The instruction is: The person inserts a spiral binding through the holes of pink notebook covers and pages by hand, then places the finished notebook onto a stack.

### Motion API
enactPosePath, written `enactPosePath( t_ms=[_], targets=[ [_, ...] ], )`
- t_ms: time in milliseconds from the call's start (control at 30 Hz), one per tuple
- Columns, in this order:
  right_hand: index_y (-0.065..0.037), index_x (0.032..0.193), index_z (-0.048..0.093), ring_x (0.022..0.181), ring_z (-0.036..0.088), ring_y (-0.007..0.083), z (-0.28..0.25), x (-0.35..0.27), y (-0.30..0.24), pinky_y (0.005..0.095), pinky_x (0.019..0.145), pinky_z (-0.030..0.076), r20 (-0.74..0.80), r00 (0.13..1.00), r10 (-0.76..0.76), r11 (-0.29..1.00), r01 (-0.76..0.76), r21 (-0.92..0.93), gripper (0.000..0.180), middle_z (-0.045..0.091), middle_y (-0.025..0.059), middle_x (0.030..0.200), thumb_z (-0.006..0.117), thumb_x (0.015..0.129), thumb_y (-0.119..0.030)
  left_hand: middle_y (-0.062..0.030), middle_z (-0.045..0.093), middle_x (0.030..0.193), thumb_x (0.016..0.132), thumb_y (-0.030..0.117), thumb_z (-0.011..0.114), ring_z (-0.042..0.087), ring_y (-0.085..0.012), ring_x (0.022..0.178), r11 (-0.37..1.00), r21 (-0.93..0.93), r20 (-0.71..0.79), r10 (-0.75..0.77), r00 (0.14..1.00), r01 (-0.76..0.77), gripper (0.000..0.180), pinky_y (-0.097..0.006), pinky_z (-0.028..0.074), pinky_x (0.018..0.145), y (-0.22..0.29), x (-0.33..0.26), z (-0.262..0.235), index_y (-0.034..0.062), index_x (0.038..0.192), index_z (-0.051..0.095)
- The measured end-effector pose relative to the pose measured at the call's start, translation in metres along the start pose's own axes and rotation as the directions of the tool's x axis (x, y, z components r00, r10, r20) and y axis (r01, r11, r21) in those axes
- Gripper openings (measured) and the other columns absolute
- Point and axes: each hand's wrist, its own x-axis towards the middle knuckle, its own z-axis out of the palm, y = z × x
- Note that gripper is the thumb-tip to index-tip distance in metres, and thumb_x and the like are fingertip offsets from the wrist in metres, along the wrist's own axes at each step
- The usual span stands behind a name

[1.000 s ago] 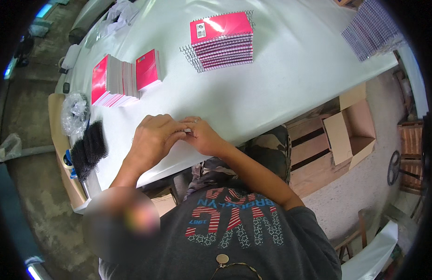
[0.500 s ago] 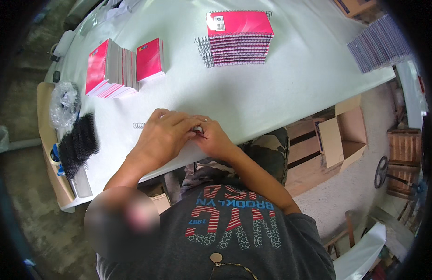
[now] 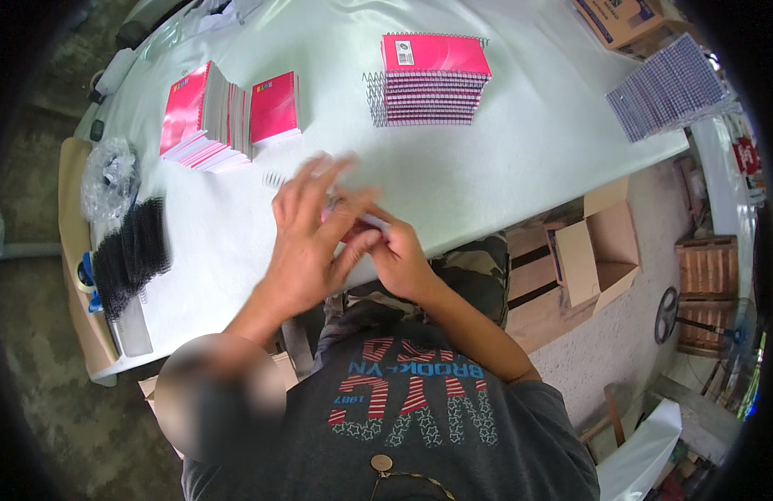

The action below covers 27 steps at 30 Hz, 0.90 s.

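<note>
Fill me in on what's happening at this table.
A person seated at the white table has both hands together at its near edge. The left hand and right hand pinch a small pink item, blurred by motion. A short wire coil lies just beyond. Farther back sit a stack of pink spiral notebooks and loose pink covers; black coils lie at the left.

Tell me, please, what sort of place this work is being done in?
Probably a small notebook-binding workshop: a stack of pink spiral-bound notebooks, loose pink covers and page blocks and a heap of black binding coils lie on the white table.
</note>
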Motion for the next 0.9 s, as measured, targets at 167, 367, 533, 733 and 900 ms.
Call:
enactPosePath(
  t_ms=[167,367,533,733,900],
  targets=[
    [0.000,0.144,0.011,0.137,0.013,0.0438,0.014,-0.012,-0.060,0.0462,0.109,0.016,-0.067,0.914,-0.401,0.906,0.385,-0.176,0.076,0.001,0.0314,0.147,0.054,0.082,-0.008,-0.0245,0.027,0.144,0.094,0.037,0.044,0.027,-0.0323,0.135,0.591,-0.787,0.107,-0.151,0.983,0.176,0.068,-0.037,0.021,0.109,0.041,-0.011,0.012,-0.0005,0.144,0.019],
    [-0.004,0.135,0.039,0.127,0.030,0.0475,-0.030,-0.010,-0.097,0.0542,0.099,0.026,0.099,0.994,0.037,0.291,0.084,-0.953,0.062,0.038,0.0274,0.134,0.060,0.077,-0.010,-0.0068,0.066,0.094,0.094,0.020,0.054,0.059,-0.0114,0.084,0.282,-0.795,0.367,-0.480,0.797,0.536,0.029,-0.025,0.047,0.078,-0.001,-0.007,0.036,-0.0014,0.114,0.059],
    [-0.005,0.097,0.065,0.076,0.061,0.0292,-0.056,0.021,-0.052,0.0376,0.071,0.046,-0.131,0.977,0.165,0.743,-0.211,-0.635,0.020,0.066,0.0117,0.079,0.062,0.082,-0.019,-0.0015,0.064,0.090,0.092,0.019,0.058,0.055,-0.0054,0.078,0.054,-0.913,0.303,-0.574,0.761,0.405,0.024,-0.020,0.045,0.073,-0.019,-0.010,0.094,0.0004,0.106,0.063],
    [-0.003,0.095,0.066,0.066,0.061,0.0236,-0.052,0.023,-0.028,0.0313,0.062,0.047,-0.201,0.969,0.144,0.796,-0.234,-0.559,0.018,0.067,0.0122,0.082,0.067,0.080,-0.011,-0.0025,0.065,0.095,0.091,0.015,0.059,0.056,-0.0066,0.084,-0.033,-0.924,0.328,-0.582,0.744,0.381,0.022,-0.021,0.045,0.077,-0.022,-0.010,0.099,0.0008,0.107,0.062],
    [0.001,0.092,0.067,0.066,0.060,0.0114,-0.056,0.023,-0.029,0.0253,0.061,0.047,-0.208,0.958,0.199,0.904,-0.262,-0.339,0.018,0.068,0.0099,0.080,0.071,0.075,-0.005,-0.0027,0.065,0.095,0.090,0.010,0.059,0.057,-0.0073,0.087,-0.053,-0.927,0.345,-0.508,0.789,0.372,0.019,-0.022,0.046,0.079,-0.022,-0.012,0.097,0.0019,0.107,0.063]
  ],
)
